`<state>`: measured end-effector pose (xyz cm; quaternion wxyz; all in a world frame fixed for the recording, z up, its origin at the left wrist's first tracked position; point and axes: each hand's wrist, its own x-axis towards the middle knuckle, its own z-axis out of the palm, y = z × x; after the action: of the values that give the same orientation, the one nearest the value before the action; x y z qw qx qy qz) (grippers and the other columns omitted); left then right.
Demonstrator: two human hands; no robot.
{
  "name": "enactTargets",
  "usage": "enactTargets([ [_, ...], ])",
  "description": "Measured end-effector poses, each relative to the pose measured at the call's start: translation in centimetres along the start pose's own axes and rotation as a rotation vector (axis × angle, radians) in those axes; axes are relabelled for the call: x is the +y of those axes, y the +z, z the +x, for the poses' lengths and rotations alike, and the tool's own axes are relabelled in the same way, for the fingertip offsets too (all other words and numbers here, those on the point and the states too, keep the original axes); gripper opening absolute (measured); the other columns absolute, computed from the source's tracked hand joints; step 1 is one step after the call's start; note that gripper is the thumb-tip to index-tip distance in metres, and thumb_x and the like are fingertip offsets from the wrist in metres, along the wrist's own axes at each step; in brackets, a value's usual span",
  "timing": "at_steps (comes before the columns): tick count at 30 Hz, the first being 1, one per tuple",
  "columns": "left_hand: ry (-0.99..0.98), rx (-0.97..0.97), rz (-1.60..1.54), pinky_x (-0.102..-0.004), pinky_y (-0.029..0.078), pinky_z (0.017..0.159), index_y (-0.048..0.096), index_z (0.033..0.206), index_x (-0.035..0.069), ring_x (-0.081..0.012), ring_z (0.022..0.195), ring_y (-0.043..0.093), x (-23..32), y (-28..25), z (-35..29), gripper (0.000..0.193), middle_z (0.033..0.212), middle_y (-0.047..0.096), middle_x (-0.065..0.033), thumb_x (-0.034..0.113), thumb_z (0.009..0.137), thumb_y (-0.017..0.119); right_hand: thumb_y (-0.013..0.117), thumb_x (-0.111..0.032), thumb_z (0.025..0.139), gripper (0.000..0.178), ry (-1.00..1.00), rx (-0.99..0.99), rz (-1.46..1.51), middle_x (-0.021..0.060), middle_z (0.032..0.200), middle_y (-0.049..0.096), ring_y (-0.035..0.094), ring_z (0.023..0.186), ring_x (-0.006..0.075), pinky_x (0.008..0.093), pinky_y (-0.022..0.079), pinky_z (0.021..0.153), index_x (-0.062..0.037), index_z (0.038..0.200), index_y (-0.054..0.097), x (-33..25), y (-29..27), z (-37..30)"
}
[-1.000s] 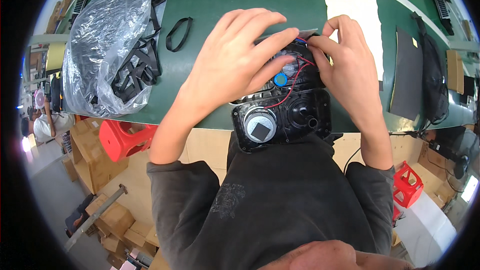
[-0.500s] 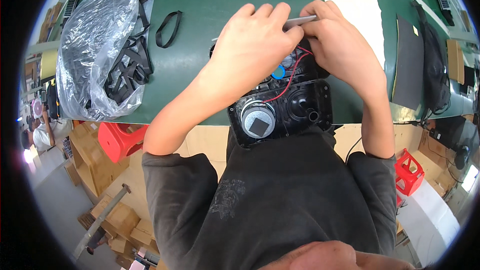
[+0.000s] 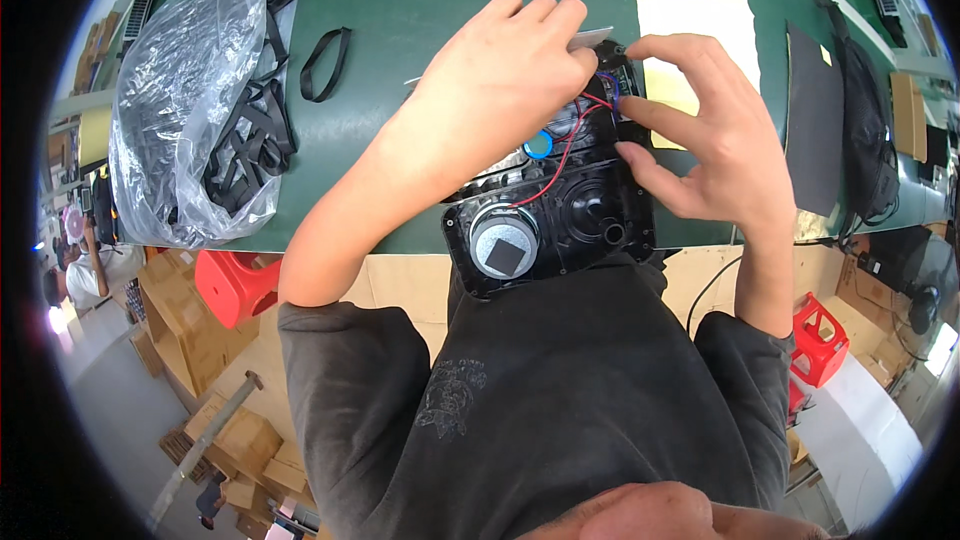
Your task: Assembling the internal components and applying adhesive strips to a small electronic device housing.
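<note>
A black plastic speaker housing [image 3: 560,215] lies opened at the table's front edge, close to my body. Its lower half carries a round silver speaker [image 3: 503,243] with a dark square patch. Red wires [image 3: 562,162] run from it to the upper half, past a blue ring [image 3: 538,145]. My left hand [image 3: 510,65] is closed over the upper half, gripping a thin flat grey piece [image 3: 592,37] whose ends stick out on both sides; its full shape is hidden. With fingers spread, my right hand [image 3: 705,130] is at the housing's right edge, holding nothing.
A clear plastic bag [image 3: 180,110] with black straps stands left on the green table [image 3: 400,0]; a single black strap loop [image 3: 326,65] lies beside it. Pale sheet material [image 3: 695,0], a dark panel [image 3: 812,120] and a black bag [image 3: 868,130] are on the right. Red stools [image 3: 235,285] stand below.
My right hand has let go of the grey piece, moved down and right, and spread its fingers. My left hand keeps hold of the piece. The housing sits slightly further left in view.
</note>
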<state>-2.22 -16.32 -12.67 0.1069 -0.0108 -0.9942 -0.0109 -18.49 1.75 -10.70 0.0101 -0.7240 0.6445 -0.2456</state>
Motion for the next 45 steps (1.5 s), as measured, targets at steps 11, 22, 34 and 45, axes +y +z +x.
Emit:
enactTargets([
  [11, -0.019, -0.018, -0.029, -0.0375, 0.049, 0.092, 0.072, 0.102, 0.005, -0.0255, 0.103, 0.064, 0.1, 0.0, -0.3, 0.020, 0.111, 0.062, -0.0079, 0.006, 0.083, 0.070, 0.090, -0.025, 0.069, 0.035, -0.077, 0.082, -0.016, 0.0129, 0.121, 0.065, 0.066, 0.106, 0.0340, 0.0438, 0.056, 0.086, -0.0034, 0.094, 0.077, 0.9, 1.2, -0.8],
  [22, 0.020, 0.043, -0.040, -0.0381, 0.048, 0.097, 0.075, 0.110, 0.008, -0.0258, 0.119, 0.063, 0.1, -0.5, -0.3, 0.025, 0.133, 0.061, -0.0109, 0.011, 0.085, 0.070, 0.093, -0.035, 0.070, 0.044, -0.008, 0.045, 0.010, 0.0151, 0.132, 0.062, 0.061, 0.118, 0.0363, 0.0459, 0.054, 0.096, -0.0019, 0.092, 0.077, 0.8, 1.8, 0.0],
  [34, 0.051, -0.044, -0.167, -0.0390, 0.046, 0.101, 0.081, 0.093, 0.006, -0.0257, 0.119, 0.061, -0.6, 0.5, 2.1, 0.012, 0.122, 0.064, -0.0104, 0.006, 0.082, 0.074, 0.100, -0.046, 0.059, 0.056, 0.001, 0.123, 0.089, 0.0178, 0.130, 0.061, 0.060, 0.122, 0.0383, 0.0472, 0.054, 0.100, -0.0007, 0.081, 0.075, 1.6, 3.9, 0.2],
  [45, -0.031, 0.160, -0.451, -0.0479, 0.047, 0.109, 0.075, 0.127, 0.010, -0.0372, 0.127, 0.062, -0.3, -4.8, -3.3, 0.055, 0.139, 0.064, -0.0174, 0.034, 0.080, 0.086, 0.102, -0.050, 0.052, 0.070, 0.085, 0.078, 0.221, 0.0194, 0.139, 0.055, 0.053, 0.128, 0.0430, 0.0508, 0.050, 0.102, 0.0005, 0.085, 0.065, 2.4, 4.1, -0.2],
])
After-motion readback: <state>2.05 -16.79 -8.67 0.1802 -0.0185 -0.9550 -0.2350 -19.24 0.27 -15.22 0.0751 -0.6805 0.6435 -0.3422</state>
